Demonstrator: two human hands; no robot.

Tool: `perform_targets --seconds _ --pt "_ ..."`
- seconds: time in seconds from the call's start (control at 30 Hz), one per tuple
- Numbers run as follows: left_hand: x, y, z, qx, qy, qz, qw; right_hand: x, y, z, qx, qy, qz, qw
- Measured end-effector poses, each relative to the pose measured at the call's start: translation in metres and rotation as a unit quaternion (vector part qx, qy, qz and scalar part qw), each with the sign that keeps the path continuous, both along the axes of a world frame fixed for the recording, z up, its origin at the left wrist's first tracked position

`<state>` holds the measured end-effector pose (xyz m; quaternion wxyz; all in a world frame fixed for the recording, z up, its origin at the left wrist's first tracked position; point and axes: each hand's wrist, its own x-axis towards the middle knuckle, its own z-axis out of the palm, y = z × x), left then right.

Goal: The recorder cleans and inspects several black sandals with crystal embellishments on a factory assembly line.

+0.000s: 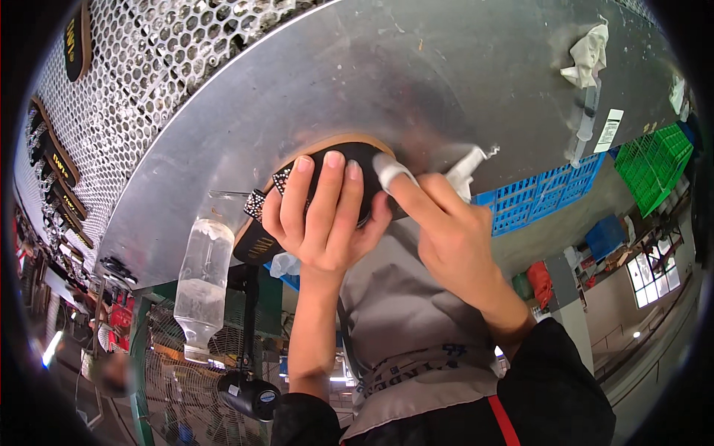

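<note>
A black sandal (258,247) with a tan sole edge and straps set with shiny stones lies at the near edge of the grey metal table (357,67). My left hand (323,219) is closed over it, fingers pressed on the black footbed and thumb bent at its near side. White cloth (392,172) is wrapped over the fingertip of my right hand (452,234), which is closed on it and touches the sandal's right rim. A loose, blurred end of the cloth sticks out to the right of that hand.
Several black sandals (63,160) rest on a white honeycomb mesh (208,33) at the left. A clear bottle (202,271) hangs neck down by the table's edge. A crumpled white cloth (587,56) and clear plastic tube (586,123) lie far right, above blue crates (547,187) and a green crate (654,167).
</note>
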<state>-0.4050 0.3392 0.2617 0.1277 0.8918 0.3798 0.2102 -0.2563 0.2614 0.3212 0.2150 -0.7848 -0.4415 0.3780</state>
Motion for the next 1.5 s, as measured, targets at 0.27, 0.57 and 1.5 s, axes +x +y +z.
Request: perform_targets --seconds 0.27,0.57,1.5 --pt "-0.008 0.002 -0.002 0.008 -0.006 0.002 1.000 -0.016 0.009 -0.010 0.076 -0.061 -0.025 0.995" --pt "-0.017 0.005 -0.002 0.023 0.000 0.000 1.000 -0.028 0.002 -0.002 0.039 -0.053 -0.020 0.998" --pt "-0.043 0.011 -0.002 0.027 0.001 -0.013 1.000 -0.056 -0.002 -0.014 0.095 -0.107 -0.032 0.989"
